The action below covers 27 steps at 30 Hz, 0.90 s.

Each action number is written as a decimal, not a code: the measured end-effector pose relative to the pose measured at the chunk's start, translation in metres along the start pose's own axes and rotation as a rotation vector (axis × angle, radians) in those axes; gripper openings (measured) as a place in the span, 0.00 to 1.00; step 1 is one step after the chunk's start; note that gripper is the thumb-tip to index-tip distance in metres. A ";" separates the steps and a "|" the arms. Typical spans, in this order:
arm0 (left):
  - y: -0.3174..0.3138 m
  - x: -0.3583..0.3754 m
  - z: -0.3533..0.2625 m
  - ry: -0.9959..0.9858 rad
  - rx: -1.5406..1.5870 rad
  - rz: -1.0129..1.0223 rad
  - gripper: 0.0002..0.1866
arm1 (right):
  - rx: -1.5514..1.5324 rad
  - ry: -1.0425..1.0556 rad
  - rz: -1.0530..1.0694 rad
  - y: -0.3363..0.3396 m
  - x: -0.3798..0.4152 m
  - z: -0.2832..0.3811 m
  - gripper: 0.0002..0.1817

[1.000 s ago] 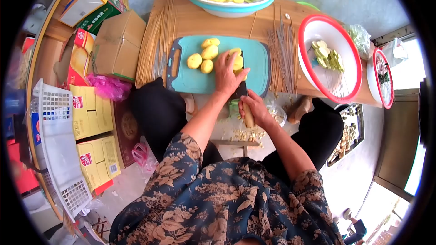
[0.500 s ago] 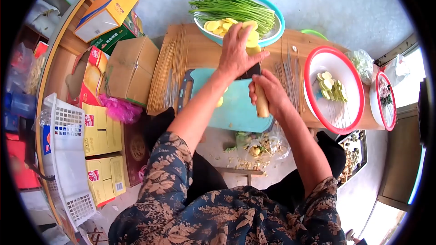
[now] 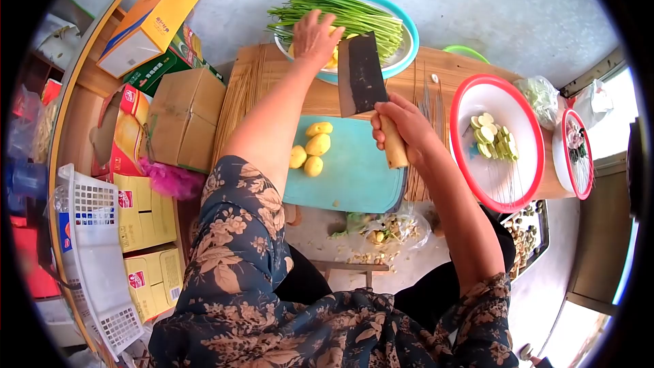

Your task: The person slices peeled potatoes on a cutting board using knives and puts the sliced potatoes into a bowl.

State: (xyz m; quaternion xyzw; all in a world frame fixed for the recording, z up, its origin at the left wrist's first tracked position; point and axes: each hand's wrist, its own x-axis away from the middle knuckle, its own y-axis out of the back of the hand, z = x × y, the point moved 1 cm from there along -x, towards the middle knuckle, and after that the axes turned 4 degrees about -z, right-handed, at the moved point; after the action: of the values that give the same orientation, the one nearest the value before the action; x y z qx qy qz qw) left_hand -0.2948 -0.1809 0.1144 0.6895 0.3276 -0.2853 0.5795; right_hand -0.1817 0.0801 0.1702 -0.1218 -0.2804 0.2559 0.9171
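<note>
My right hand is closed round the wooden handle of a cleaver, whose broad dark blade points up and away over the cutting board. My left hand reaches over the oval basin, fingers apart, beside a bundle of long green chives. Yellow potato slices show next to the hand, partly hidden by it. Several peeled potatoes lie on the left part of the turquoise cutting board.
To the right stands a red-rimmed white basin with sliced vegetables and thin skewers. Bamboo skewers lie on the table's left. A cardboard box sits further left. A bag of scraps is below the board.
My left hand has moved left, away from the cleaver. Potato slices that were at the blade are off it, and the blade shows bare. The potatoes on the board have come into view.
</note>
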 end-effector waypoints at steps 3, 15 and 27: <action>0.015 0.002 0.005 0.135 0.035 -0.036 0.19 | 0.023 0.041 -0.003 0.013 0.031 0.000 0.05; 0.133 0.150 -0.006 0.605 0.502 0.261 0.12 | -0.286 0.057 -0.152 0.073 0.147 -0.094 0.02; 0.147 0.248 -0.068 0.292 -0.088 0.757 0.28 | -0.203 0.031 -0.137 0.081 0.150 -0.126 0.03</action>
State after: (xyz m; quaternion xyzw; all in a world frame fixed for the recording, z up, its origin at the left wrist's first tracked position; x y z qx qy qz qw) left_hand -0.0251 -0.1002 0.0240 0.7693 0.1416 0.0632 0.6198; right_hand -0.0353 0.2185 0.1060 -0.1985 -0.2985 0.1608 0.9196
